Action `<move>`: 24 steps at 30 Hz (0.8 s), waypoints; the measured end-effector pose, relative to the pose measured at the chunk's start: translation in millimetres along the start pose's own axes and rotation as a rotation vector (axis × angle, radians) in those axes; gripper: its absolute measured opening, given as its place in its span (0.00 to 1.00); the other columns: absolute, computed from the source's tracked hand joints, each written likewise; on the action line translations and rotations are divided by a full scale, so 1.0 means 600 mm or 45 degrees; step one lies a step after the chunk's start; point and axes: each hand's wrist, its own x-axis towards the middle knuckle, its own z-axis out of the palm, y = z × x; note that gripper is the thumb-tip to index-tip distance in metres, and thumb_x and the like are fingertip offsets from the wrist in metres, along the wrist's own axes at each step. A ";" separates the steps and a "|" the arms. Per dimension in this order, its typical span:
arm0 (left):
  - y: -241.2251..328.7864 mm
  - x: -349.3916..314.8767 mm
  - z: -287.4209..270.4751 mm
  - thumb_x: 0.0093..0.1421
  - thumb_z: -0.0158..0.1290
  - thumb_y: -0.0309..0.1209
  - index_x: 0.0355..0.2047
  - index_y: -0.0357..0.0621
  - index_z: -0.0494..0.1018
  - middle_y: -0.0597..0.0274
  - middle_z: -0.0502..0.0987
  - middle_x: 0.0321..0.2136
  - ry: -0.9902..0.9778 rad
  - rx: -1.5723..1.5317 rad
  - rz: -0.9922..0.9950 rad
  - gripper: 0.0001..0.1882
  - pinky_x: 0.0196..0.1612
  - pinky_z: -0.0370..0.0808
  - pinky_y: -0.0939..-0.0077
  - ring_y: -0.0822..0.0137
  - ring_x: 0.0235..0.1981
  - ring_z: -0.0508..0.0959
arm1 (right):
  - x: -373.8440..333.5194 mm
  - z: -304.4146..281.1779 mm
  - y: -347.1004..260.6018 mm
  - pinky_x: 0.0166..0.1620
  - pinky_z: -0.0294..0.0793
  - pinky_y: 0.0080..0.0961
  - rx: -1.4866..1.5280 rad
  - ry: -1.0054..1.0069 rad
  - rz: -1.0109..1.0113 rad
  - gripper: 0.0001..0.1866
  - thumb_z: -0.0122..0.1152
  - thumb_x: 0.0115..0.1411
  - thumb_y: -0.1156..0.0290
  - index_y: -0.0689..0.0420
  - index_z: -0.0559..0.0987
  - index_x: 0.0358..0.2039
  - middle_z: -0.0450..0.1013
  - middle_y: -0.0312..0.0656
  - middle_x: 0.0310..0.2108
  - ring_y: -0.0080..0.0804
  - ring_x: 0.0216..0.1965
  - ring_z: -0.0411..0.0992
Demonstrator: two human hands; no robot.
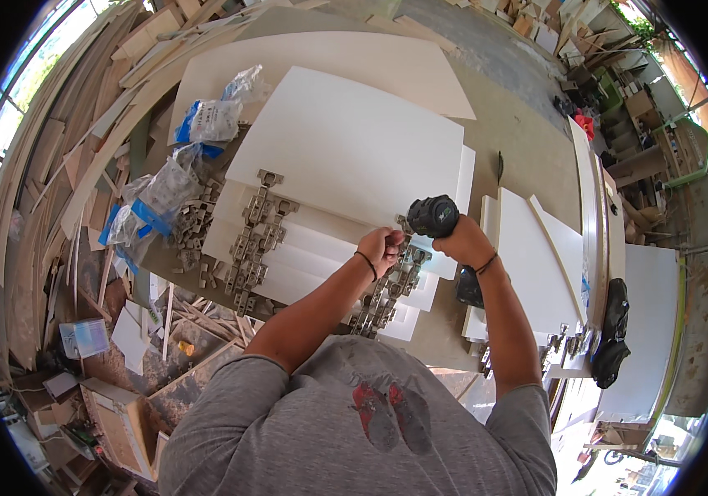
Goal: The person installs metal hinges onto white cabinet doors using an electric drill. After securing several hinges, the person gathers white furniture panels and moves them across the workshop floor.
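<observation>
My right hand (465, 243) is wrapped round the grip of a black cordless drill (433, 217), whose front end points left and down at the edge of the top white panel (354, 140). Close to the drill's tip, my left hand (380, 250) is closed with the fingers pressed together; what lies in them is hidden. A metal cabinet hinge (403, 223) shows between the two hands at the panel edge. Below it, a row of metal hinges (385, 289) runs along the stepped stack of panels. Another hinge row (256, 240) lines the stack's left side.
Left of the stack lie loose metal hinge parts (194, 221) and torn plastic bags (164, 194). More white panels (536, 248) with hinges rest on the right. Long boards (57, 165) lean at the far left. Wood scraps (180, 331) litter the floor.
</observation>
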 end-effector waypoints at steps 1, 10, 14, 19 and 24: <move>0.003 -0.004 -0.005 0.61 0.41 0.38 0.23 0.47 0.65 0.74 0.61 0.13 0.021 0.053 -0.018 0.12 0.14 0.51 0.84 0.79 0.10 0.54 | 0.006 -0.006 -0.007 0.35 0.73 0.33 -0.072 -0.025 -0.020 0.17 0.62 0.34 0.67 0.63 0.77 0.26 0.73 0.55 0.25 0.47 0.31 0.73; 0.008 0.003 -0.020 0.60 0.44 0.48 0.20 0.47 0.64 0.76 0.56 0.10 0.236 0.334 0.046 0.20 0.12 0.46 0.83 0.79 0.08 0.50 | 0.058 -0.008 -0.008 0.30 0.71 0.34 -0.439 -0.062 -0.217 0.14 0.60 0.31 0.68 0.64 0.74 0.20 0.71 0.53 0.20 0.49 0.24 0.71; 0.009 0.007 -0.021 0.60 0.43 0.47 0.20 0.47 0.64 0.76 0.57 0.10 0.241 0.325 0.023 0.20 0.12 0.47 0.83 0.79 0.08 0.51 | 0.063 -0.010 -0.010 0.30 0.71 0.34 -0.435 -0.089 -0.188 0.14 0.60 0.31 0.68 0.64 0.74 0.20 0.71 0.53 0.20 0.49 0.24 0.71; 0.010 0.000 -0.017 0.61 0.42 0.48 0.21 0.48 0.65 0.77 0.55 0.11 0.230 0.359 0.013 0.20 0.14 0.47 0.83 0.79 0.10 0.51 | 0.063 -0.014 -0.021 0.29 0.71 0.34 -0.455 -0.113 -0.231 0.14 0.60 0.31 0.68 0.64 0.74 0.19 0.71 0.54 0.19 0.49 0.23 0.71; 0.008 0.000 -0.020 0.61 0.42 0.48 0.21 0.48 0.65 0.77 0.55 0.11 0.211 0.363 0.016 0.20 0.14 0.47 0.84 0.79 0.10 0.51 | 0.065 -0.016 -0.023 0.29 0.71 0.35 -0.446 -0.131 -0.225 0.14 0.60 0.31 0.68 0.65 0.74 0.19 0.71 0.54 0.19 0.49 0.23 0.71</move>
